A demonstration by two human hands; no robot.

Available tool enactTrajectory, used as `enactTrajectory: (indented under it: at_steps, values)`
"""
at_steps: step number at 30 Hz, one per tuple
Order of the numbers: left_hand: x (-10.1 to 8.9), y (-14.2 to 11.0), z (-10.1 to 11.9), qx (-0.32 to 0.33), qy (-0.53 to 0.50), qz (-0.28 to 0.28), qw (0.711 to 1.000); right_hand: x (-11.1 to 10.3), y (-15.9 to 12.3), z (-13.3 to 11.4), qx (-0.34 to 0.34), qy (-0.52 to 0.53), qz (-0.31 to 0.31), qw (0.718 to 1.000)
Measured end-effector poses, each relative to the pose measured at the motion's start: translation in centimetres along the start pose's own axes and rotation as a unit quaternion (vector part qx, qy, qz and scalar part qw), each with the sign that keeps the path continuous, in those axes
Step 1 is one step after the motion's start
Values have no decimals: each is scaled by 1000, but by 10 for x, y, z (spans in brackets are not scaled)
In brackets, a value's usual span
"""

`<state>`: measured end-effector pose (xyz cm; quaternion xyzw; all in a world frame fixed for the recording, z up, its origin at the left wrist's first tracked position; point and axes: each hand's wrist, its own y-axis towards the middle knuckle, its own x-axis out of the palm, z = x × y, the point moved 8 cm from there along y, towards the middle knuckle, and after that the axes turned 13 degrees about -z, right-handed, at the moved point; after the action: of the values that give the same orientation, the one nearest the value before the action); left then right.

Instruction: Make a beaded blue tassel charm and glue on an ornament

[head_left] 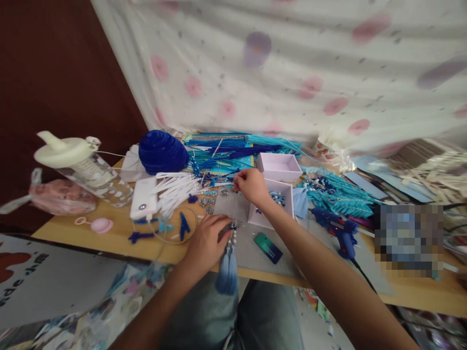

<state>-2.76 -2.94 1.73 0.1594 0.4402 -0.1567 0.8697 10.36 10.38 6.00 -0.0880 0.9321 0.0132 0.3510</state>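
Observation:
My left hand (209,238) rests low at the table's front, its thumb and fingers closed on the top of a beaded tassel (227,272). Strings of pearly beads run down from a silvery clasp, and the blue fringe hangs over the table edge. Farther forward, my right hand (251,184) is pinched shut beside the dark blue stems; what lies between its fingertips is too small to make out. Just right of that hand stands a white box (290,206) with blue and white beads in it. Small metal findings (209,201) lie left of it.
White pipe-cleaner stems (175,189), a blue yarn-like roll (162,153) and a white power bank (143,198) lie left. A green-blue card (268,248) is in front. Rightward are a second white box (279,166), turquoise stems (346,201) and a blue glue gun (339,231).

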Motion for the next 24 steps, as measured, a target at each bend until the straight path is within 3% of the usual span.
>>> enactTrajectory:
  at_steps: [4,12,24]
  values:
    - [4,1,5,-1,22,-27,999,-1,-2,2,5,-9,-2,1000]
    - [24,-13,34,27,143,-59,988,-3,-4,4,14,20,-4,1000]
    - [24,6,19,38,123,-40,991,-10,5,5,5,51,24,998]
